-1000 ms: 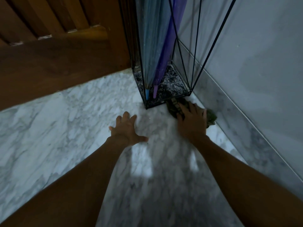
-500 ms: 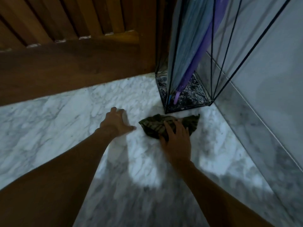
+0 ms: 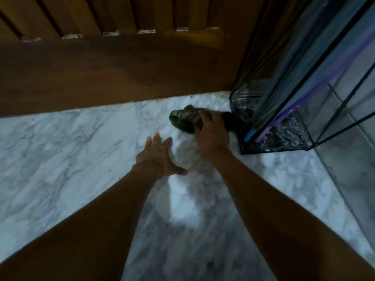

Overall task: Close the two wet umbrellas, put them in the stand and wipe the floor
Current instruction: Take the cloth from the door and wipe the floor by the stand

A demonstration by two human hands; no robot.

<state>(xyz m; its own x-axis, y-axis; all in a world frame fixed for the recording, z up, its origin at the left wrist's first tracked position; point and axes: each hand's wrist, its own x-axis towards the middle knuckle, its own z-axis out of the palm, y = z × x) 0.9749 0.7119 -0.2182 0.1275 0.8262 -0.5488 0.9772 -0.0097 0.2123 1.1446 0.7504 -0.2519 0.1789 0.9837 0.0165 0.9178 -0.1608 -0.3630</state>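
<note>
I am leaning over the marble floor (image 3: 60, 159), with the wooden door (image 3: 101, 74) running ahead of both hands. The wire umbrella stand (image 3: 274, 151) is sitting just right of my right hand (image 3: 213, 136), holding the closed blue umbrella (image 3: 294, 67) and purple umbrella (image 3: 332, 72) tips down. My left hand (image 3: 156, 157) is lying spread, fingers straight, on the marble. My right hand's fingers are curling over the bunched green rag (image 3: 184, 120), pressing it down against the stand's corner.

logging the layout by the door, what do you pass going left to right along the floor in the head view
left hand → right hand gripping the cloth → blue umbrella tip → purple umbrella tip → wall
</note>
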